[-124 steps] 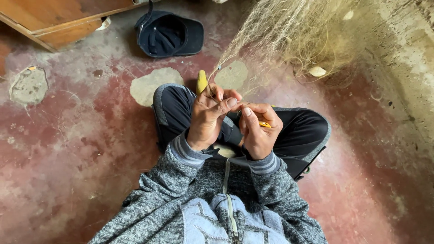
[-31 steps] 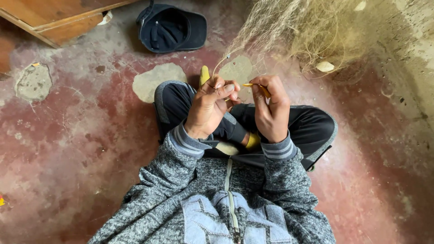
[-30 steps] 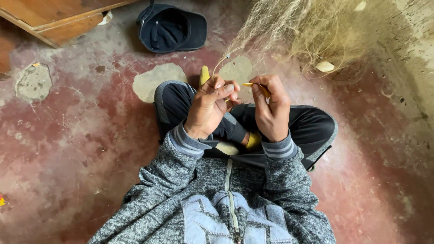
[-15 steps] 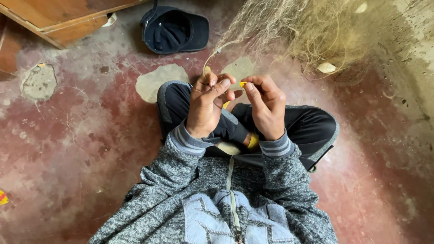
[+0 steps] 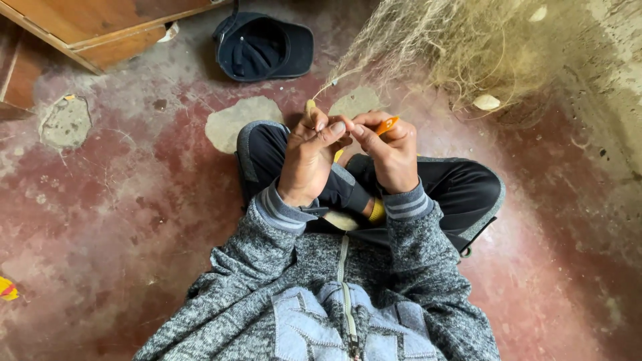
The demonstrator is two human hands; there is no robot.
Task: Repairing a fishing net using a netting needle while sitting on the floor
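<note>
my right hand (image 5: 391, 154) pinches an orange netting needle (image 5: 386, 124) between thumb and fingertips, its tip poking up past my knuckles. my left hand (image 5: 309, 160) is closed too — thumb and forefinger nip a strand of the pale fishing net (image 5: 435, 47) right beside the needle, the two hands touching. the net runs up and away from my fingers into a loose heap on the floor ahead. i sit cross-legged on worn red concrete — a dark cap (image 5: 264, 45) lies upside down beyond my knee.
</note>
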